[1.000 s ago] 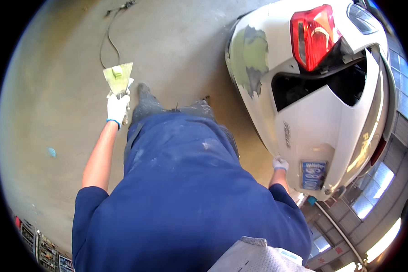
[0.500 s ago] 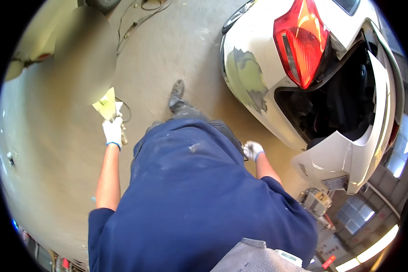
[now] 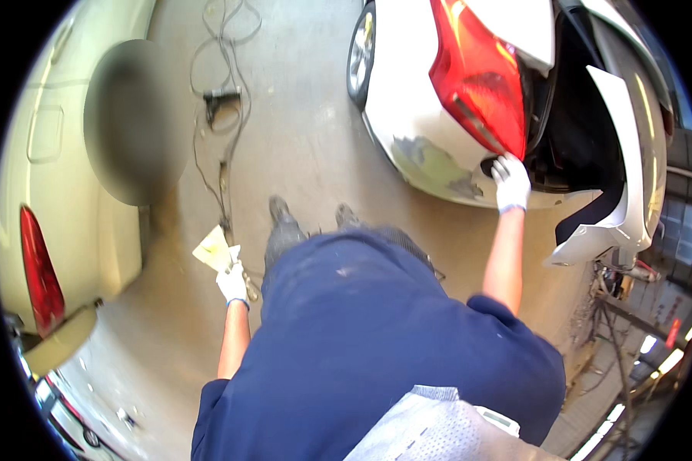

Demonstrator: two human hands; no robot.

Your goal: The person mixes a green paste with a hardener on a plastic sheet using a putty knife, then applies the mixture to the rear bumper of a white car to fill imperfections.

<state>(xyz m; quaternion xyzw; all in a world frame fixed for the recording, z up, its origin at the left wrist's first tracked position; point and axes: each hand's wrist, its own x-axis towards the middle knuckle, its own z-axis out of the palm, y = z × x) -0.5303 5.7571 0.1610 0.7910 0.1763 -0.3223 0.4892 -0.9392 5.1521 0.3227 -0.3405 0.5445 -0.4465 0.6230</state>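
Observation:
My left hand [image 3: 231,283], in a white glove, is closed on a flat pale-yellow piece [image 3: 214,250], which fans out beyond the fingers. A small whitish thing sticks out beside it; its kind is unclear. Away to the right, my right hand [image 3: 511,183], also gloved, reaches to the white car. Its slightly bent fingers rest at the lower tip of the red tail light [image 3: 480,77], with nothing visible in them. Left of that hand, a dull green-and-grey repair patch [image 3: 434,165] marks the car's rear corner.
The white car's rear bumper [image 3: 630,177] hangs away from the body beside the dark opening. A pale-green car [image 3: 61,177] with a red tail light stands at the left, partly behind a blurred patch. Cables [image 3: 227,131] and a black tool [image 3: 221,97] lie on the floor between the cars.
My right hand has risen from beside my hip to the tail light. My body has turned and moved closer to the white car. The left hand still holds the pale-yellow piece.

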